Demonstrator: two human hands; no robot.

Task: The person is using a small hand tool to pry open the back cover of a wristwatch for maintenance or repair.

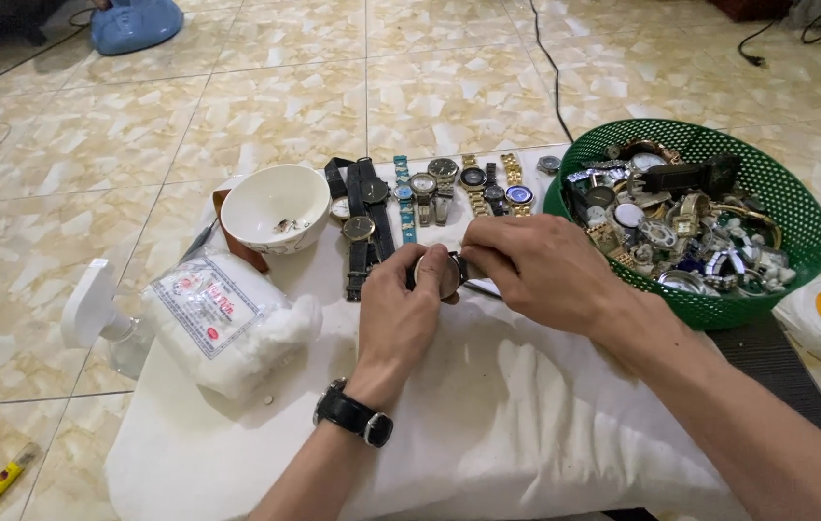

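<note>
My left hand [399, 311] holds a round silver wristwatch [448, 275] upright over the white cloth [487, 415]; a black watch is strapped on that wrist. My right hand [536, 272] pinches the same watch from the right side, fingers closed at its edge. Whether a tool is in those fingers is hidden. Just beyond my hands a row of several watches [430, 193] lies side by side on the cloth, some with black straps, some with metal bracelets.
A green plastic basket [796, 207] full of watches stands at the right. A white bowl [275, 207] and a bag of cotton wool [222, 323] lie at the left, beside a pump bottle [101, 314]. A black cable [550, 68] crosses the tiled floor. A yellow lighter [7, 475] lies lower left.
</note>
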